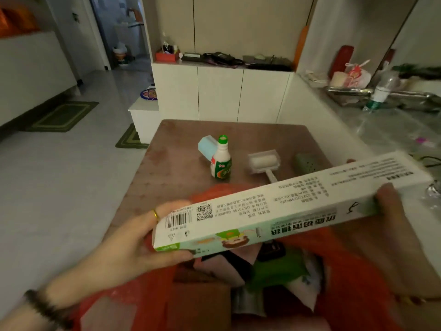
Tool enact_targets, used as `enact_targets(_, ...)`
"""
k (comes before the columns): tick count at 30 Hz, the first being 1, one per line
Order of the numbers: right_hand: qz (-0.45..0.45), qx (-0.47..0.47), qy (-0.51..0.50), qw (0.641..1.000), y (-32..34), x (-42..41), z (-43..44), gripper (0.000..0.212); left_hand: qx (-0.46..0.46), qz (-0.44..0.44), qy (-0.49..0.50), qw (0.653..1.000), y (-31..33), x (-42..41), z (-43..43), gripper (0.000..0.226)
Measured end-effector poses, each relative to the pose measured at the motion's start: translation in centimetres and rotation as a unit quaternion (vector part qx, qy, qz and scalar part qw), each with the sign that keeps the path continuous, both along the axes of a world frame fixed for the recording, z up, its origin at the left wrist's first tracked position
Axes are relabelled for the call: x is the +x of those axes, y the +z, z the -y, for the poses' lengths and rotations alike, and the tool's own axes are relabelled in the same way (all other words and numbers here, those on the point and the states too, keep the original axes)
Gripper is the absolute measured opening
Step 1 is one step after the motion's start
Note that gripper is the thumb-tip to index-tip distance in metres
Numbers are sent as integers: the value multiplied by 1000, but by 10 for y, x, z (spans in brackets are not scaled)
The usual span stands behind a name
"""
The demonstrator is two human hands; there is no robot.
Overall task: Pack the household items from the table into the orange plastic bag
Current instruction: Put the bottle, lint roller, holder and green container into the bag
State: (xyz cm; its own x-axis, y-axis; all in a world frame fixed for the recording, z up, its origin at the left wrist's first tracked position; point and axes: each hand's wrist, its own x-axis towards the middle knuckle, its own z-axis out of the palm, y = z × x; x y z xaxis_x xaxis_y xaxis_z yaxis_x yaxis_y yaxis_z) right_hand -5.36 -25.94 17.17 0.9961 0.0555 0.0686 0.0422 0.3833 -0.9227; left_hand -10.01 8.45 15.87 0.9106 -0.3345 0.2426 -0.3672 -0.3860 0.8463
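Cardboard box (286, 206) hung over the orange bag (353, 278) (already part-filled), fingers of left hand (133, 242) and right hand (391, 206) clamped on its ends. Next, probably: tip it in endwise. Bottle (221, 161) and lint roller (263, 162) sat farther off on the worktop (171, 149).

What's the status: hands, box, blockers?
Left hand and right hand each grip an end of the box. Box held over the open bag, not in. Bottle and roller on the table; bag part full.

White cabinets (219, 91) at twelve o'clock, red box (165, 56) on their ledge; green floor mat (62, 115) at ten; clear bottle (384, 89) at two.
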Motion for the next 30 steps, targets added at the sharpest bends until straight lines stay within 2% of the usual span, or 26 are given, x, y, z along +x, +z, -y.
enact_targets(1, -17, -18, -11, 1000, -4, -2, 7, 80, 21, 13, -7, 1000, -1, 3, 3, 61)
enact_targets(2, -19, -26, -19, 999, -9, -6, 20, 77, 43, 30, -13, 999, -2, 5, 4, 61)
enact_targets(4, -4, -57, -27, 998, -19, -17, 35, 46, 90, 67, -15, 994, -10, 9, 5, 62)
enact_targets(5, -15, -67, -45, 997, -26, -24, 43, 25, 110, 72, -6, 991, -14, 9, 4, 63)
enact_targets(6, -41, -84, -84, 992, -34, -29, 50, 15, 140, 70, 13, 988, -20, 8, 3, 67)
enact_targets(8, -90, -126, -113, 981, -51, -43, 58, 25, 257, 80, 82, 960, -34, 2, -2, 87)
enact_targets(10, -108, -123, -109, 980, -64, -60, 55, 27, 397, 62, 147, 904, -49, -5, -10, 111)
enact_targets(11, -123, -109, -93, 982, -72, -68, 55, 25, 446, 25, 157, 881, -54, -9, -15, 113)
enact_targets(13, -129, -125, -116, 977, -95, -78, 51, 22, 482, -67, 168, 857, -59, -15, -22, 87)
enact_targets(14, -112, -152, -117, 975, -105, -82, 44, 19, 457, -99, 174, 867, -59, -18, -25, 65)
enact_targets(16, -78, -195, -91, 974, -126, -89, 31, 12, 324, -167, 196, 910, -57, -20, -28, 27)
enact_targets(17, -68, -222, -75, 970, -135, -90, 25, 23, 244, -199, 207, 926, -54, -21, -27, 19)
enact_targets(18, -61, -249, -57, 965, -143, -90, 18, 35, 172, -229, 215, 934, -50, -24, -26, 16)
enact_targets(19, -55, -268, -38, 961, -147, -89, 12, 38, 107, -260, 217, 935, -45, -27, -24, 13)
enact_targets(21, -43, -294, -9, 955, -148, -87, 0, 21, 11, -295, 215, 931, -39, -34, -20, 13)
enact_targets(23, -43, -302, 5, 952, -150, -86, 1, 18, -51, -303, 210, 928, -34, -39, -20, 15)
enact_targets(25, -15, -344, 36, 938, -156, -86, 7, 28, -92, -308, 211, 923, -32, -43, -22, 15)
enact_targets(27, 45, -418, 60, 905, -162, -89, 13, 44, -134, -324, 215, 912, -28, -46, -24, 16)
enact_targets(30, 128, -541, 49, 830, -170, -89, 18, 43, -164, -335, 226, 900, -25, -48, -29, 18)
